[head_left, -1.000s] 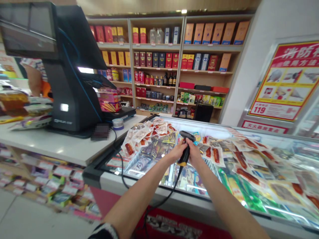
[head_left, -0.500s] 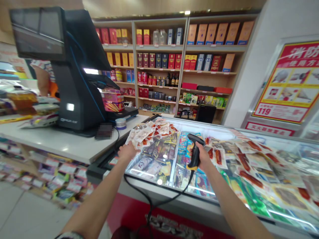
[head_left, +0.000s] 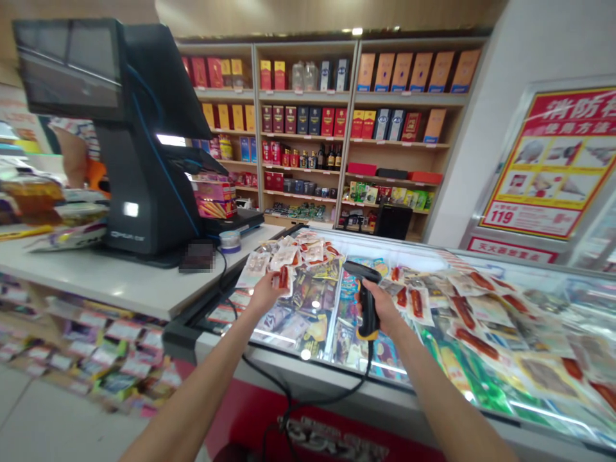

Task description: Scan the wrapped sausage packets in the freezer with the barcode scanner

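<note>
My right hand [head_left: 385,307] grips the handle of a black barcode scanner [head_left: 364,295] with a yellow base, its head pointing left and its black cord [head_left: 308,398] drooping over the front of the freezer. My left hand [head_left: 266,294] pinches a small clear packet with a red sausage [head_left: 283,278], lifted slightly off a pile of like packets [head_left: 298,251] on the glass lid of the chest freezer [head_left: 337,378]. The packet is to the left of the scanner head, a short gap apart.
A black checkout terminal [head_left: 139,147] stands on the white counter [head_left: 110,282] at left, with another person [head_left: 77,151] behind it. More snack packets [head_left: 471,308] cover the freezer lid to the right. Shelves of boxed goods [head_left: 337,122] fill the back wall. A red poster [head_left: 553,160] hangs at right.
My left hand left the scanner, reached to the packet pile at left and now holds one sausage packet up. My right hand keeps the scanner, shifted slightly left.
</note>
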Motion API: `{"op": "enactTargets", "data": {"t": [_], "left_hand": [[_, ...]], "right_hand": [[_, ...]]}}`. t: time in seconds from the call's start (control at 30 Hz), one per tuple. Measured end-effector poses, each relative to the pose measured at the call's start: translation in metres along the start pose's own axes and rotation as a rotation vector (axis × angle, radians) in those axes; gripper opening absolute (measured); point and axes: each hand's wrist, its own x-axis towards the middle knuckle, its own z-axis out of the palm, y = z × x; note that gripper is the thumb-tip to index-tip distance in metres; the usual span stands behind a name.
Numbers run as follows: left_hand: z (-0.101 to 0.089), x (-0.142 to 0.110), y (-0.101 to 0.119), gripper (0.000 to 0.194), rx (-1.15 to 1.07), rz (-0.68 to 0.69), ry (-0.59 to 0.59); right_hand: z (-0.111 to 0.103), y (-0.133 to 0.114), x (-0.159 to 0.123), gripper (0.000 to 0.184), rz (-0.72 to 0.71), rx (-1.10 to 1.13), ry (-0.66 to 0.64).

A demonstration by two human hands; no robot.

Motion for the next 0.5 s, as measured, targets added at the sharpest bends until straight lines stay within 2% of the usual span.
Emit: {"op": "enactTargets", "data": {"t": [0.23, 0.37, 0.5], "left_hand": [[0.019, 0.003, 0.026, 0.057, -0.103, 0.196, -0.112], [0.034, 0.016, 0.044, 0.059, -0.008, 0.321, -0.088], [0.047, 0.029, 0.06, 0.061, 0.02, 0.38, -0.124]], "right_hand": [[0.006, 0.001, -0.012, 0.03, -0.041, -0.167, -0.148], [0.005, -0.001, -0.017, 0.031, -0.041, -0.209, -0.122], [-0.001, -0.005, -0.021, 0.031, -0.053, -0.278, -0.106]]}}
